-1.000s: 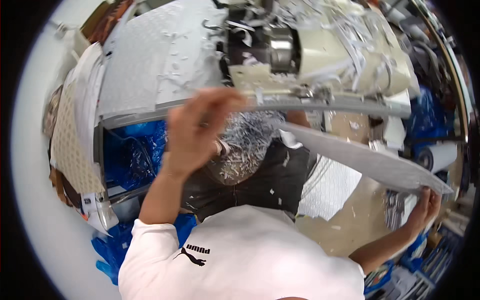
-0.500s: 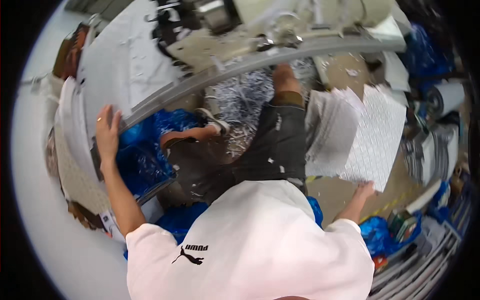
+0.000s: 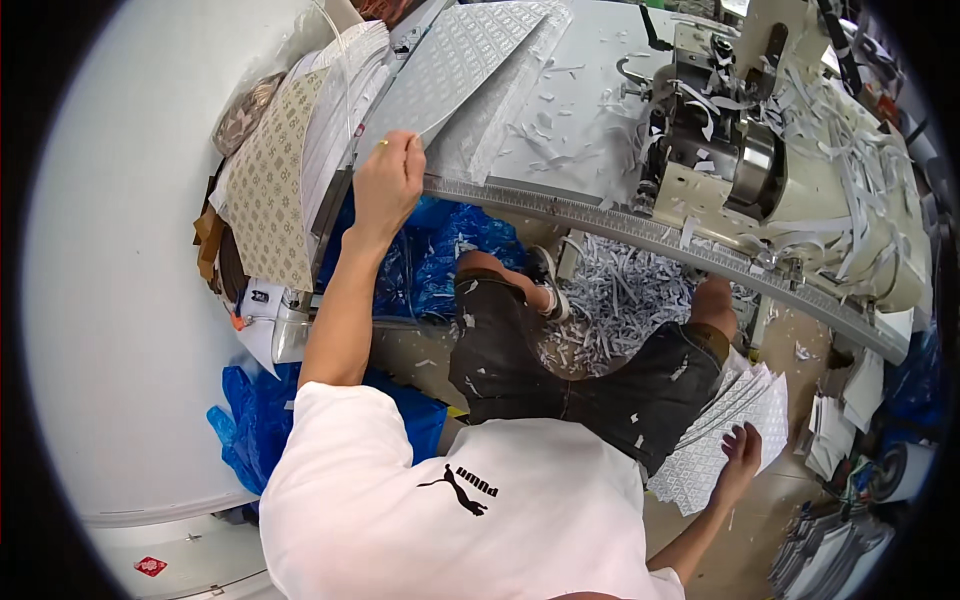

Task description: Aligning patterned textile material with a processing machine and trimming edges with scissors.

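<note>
My left hand [image 3: 388, 188] is closed on the near corner of a pale patterned sheet [image 3: 455, 70] at the left end of the worktable. That corner is lifted, and another embossed sheet [image 3: 505, 105] lies beneath it on the tabletop. Low on the right, my right hand [image 3: 738, 462] has its fingers apart and holds nothing. Just beside it hangs or rests a fanned pile of white embossed sheets [image 3: 725, 425], next to my right thigh; what supports the pile is hidden.
A machine [image 3: 790, 170] strewn with paper strips stands on the table's right, behind a ruler edge [image 3: 570, 208]. Shredded paper [image 3: 625, 300] heaps below. Upright patterned sheets [image 3: 270, 190] lean at the left, with blue plastic bags [image 3: 440, 260] under the table.
The view has swung left. My left hand has gone from the table's edge to the patterned sheet's corner and closed on it. My right hand has let go of the white sheets.
</note>
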A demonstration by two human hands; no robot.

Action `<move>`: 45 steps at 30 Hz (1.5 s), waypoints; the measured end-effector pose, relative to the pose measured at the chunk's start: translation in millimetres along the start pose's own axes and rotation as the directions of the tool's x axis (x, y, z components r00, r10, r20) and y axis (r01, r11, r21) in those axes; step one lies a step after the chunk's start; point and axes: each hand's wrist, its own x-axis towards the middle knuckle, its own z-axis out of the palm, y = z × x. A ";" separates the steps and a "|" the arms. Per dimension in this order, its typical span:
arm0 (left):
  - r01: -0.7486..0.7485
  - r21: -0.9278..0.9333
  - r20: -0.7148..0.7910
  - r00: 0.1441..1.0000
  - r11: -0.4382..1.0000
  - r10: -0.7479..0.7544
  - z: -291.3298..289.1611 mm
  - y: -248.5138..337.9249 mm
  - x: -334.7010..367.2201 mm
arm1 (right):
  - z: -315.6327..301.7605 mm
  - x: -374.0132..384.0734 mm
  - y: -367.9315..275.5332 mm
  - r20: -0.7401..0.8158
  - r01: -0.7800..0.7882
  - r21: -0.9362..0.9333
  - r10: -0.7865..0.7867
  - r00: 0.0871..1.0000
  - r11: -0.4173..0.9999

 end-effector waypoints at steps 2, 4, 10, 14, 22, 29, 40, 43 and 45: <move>0.069 -0.158 0.013 0.998 0.985 -0.068 -30.2 29.2 -9.9 | 56.4 -8.4 -83.7 0.255 0.143 0.017 -0.143 0.956 0.990; -0.171 -0.328 -0.093 0.985 0.929 0.148 -48.5 56.0 -31.1 | 108.0 -10.9 -140.9 0.488 0.191 0.104 -0.217 0.845 0.976; -0.294 -0.831 0.027 0.826 0.472 0.563 -69.9 148.4 -134.2 | 233.3 10.0 -256.2 0.730 -0.217 0.219 -0.013 0.684 0.951; -0.249 -0.882 0.059 0.784 0.401 0.617 -52.8 169.0 -158.1 | 256.8 15.8 -290.7 0.787 0.037 0.115 -0.114 0.606 0.993; 0.288 -0.828 -0.003 0.856 0.480 -0.518 -23.5 99.8 -63.5 | 190.3 -21.8 -283.3 0.682 0.332 0.395 -0.516 0.518 0.856; 0.754 -0.651 0.740 0.655 0.080 -0.152 -26.4 105.4 -21.6 | 171.6 -18.3 -290.1 0.324 0.289 0.453 -0.458 0.828 0.843; 0.681 -0.717 0.604 0.713 0.147 -0.356 -55.5 82.1 -22.7 | 208.9 2.8 -307.4 0.524 0.302 0.342 -0.448 0.725 0.890; 0.654 -0.732 0.572 0.742 0.190 -0.350 -54.1 90.5 -18.3 | 209.3 2.8 -310.3 0.479 0.280 0.366 -0.438 0.760 0.887; 0.647 -0.718 0.574 0.759 0.255 -0.309 -49.1 95.3 -10.1 | 211.9 5.3 -310.9 0.316 0.327 0.543 -0.550 0.773 0.773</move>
